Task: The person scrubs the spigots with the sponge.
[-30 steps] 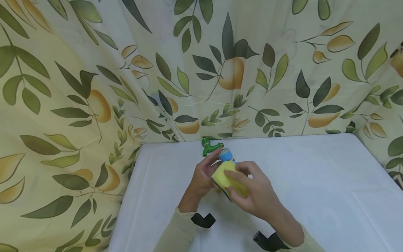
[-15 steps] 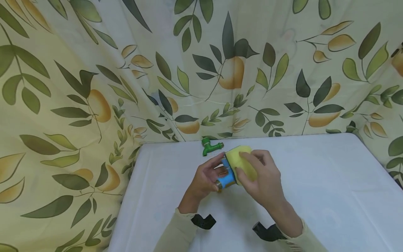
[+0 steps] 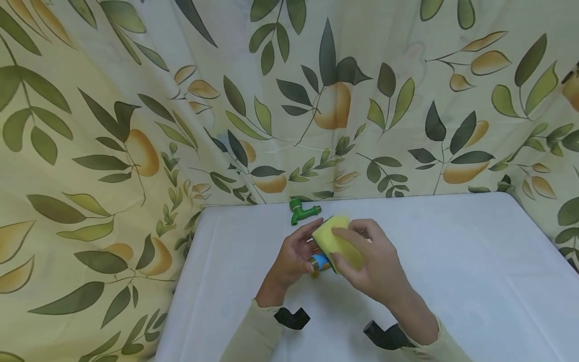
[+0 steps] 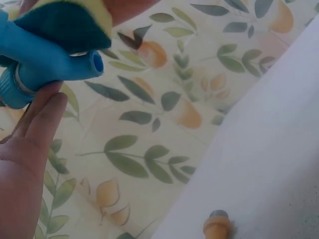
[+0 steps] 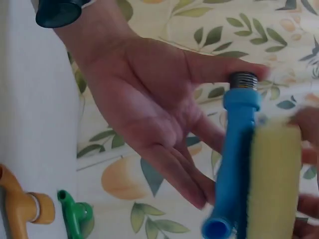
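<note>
My left hand (image 3: 291, 256) holds a blue plastic tap (image 5: 235, 144), thumb on the threaded metal end and fingertips near the other end. In the left wrist view the tap's spout (image 4: 82, 67) points to the right. My right hand (image 3: 377, 266) grips a yellow sponge (image 3: 338, 241) between thumb and fingers. The sponge's dark green scouring side (image 4: 65, 25) lies against the tap's body. From the head view, the sponge covers most of the tap.
A green tap (image 3: 302, 211) lies on the white table (image 3: 452, 251) near its back edge. An orange tap (image 5: 17, 206) lies close to it, mostly hidden below my hands in the head view. A leaf-and-fruit patterned curtain (image 3: 271, 100) hangs behind and to the left.
The sponge slid up and right along the blue tap, then came partly back down and left. My left hand stays in about the same place, holding the tap.
</note>
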`<action>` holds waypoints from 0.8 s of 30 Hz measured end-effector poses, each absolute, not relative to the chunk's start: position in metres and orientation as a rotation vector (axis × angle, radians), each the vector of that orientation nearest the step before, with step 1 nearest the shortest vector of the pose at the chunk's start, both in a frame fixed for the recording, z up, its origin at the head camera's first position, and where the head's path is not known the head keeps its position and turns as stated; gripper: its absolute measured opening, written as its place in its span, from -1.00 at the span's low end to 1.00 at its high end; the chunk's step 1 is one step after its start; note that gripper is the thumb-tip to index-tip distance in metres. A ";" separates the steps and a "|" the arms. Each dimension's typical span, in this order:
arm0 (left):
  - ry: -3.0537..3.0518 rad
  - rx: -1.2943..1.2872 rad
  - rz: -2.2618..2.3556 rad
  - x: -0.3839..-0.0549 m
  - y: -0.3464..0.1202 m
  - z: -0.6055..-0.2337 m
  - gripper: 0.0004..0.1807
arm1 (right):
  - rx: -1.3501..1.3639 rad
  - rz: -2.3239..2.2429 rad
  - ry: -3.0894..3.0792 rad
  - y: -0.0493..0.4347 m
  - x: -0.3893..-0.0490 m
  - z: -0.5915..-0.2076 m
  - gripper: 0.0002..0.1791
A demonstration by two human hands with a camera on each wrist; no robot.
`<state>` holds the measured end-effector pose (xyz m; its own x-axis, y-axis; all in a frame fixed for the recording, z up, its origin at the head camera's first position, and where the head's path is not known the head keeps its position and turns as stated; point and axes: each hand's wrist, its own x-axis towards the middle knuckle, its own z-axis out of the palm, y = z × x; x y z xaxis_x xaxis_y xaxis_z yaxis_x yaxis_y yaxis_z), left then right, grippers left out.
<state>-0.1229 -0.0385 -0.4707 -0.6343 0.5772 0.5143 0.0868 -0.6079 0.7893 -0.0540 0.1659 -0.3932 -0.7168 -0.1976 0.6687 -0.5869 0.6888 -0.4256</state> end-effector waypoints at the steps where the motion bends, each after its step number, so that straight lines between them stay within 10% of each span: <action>1: 1.193 1.144 2.302 -0.123 -0.039 -0.471 0.08 | 0.627 0.841 -2.312 0.167 -0.054 -0.393 -0.57; 24: 1.219 1.077 2.369 -0.120 -0.043 -0.458 0.10 | 0.562 0.849 -2.311 0.163 -0.049 -0.393 -0.54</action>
